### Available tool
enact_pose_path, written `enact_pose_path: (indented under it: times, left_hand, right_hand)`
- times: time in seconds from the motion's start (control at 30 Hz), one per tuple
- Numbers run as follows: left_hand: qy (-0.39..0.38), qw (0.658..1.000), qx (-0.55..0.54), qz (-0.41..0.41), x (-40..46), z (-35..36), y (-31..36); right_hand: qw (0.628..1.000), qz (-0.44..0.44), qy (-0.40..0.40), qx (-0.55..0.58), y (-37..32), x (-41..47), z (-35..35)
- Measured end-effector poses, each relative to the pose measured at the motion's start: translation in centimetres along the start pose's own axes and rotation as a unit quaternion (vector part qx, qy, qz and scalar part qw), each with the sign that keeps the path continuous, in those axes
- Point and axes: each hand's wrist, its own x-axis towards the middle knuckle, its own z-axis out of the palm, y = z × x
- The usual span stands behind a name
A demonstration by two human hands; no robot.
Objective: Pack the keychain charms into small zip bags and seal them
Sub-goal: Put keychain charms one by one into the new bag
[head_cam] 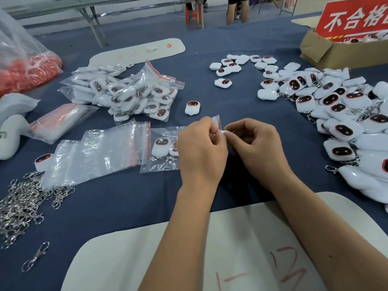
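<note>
Pinching a zip bag (165,148) together, the left hand (201,152) and right hand (255,148) are seen — a white charm (160,146) lies inside, left of the left hand.

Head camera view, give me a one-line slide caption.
Both hands pinch a zip bag holding charms.

Bare blue desk (117,208) is lying open between the hands (226,148) and the near white card (189,259), and a further open strip is running beyond the hands toward one lone charm (192,108). Passage left of the hands is being blocked by flat empty zip bags (98,152), with loose metal clasps (23,204) heaped below them. Right of the hands, the way is being closed off by a deep pile of charms (346,114). Farther left, filled bags (134,95) are being stacked.
</note>
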Motion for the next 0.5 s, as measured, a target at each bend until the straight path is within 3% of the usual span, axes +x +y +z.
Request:
enact_pose_path:
  times: [0.23,0.43,0.5]
  left_hand:
    - [0.025,0.998,-0.005,0.060,-0.1,0.0,0.0]
    - [0.012,0.995,-0.040,0.087,-0.4,0.2,-0.3]
    - [0.021,0.995,-0.052,0.078,-0.3,0.3,-0.4]
  right_hand:
    - [0.971,0.035,-0.151,0.181,-0.9,-0.1,-0.8]
    - [0.967,0.028,-0.235,0.093,-1.6,-0.1,-0.6]
    - [0.974,0.021,-0.201,0.099,-1.7,-0.3,-0.1]
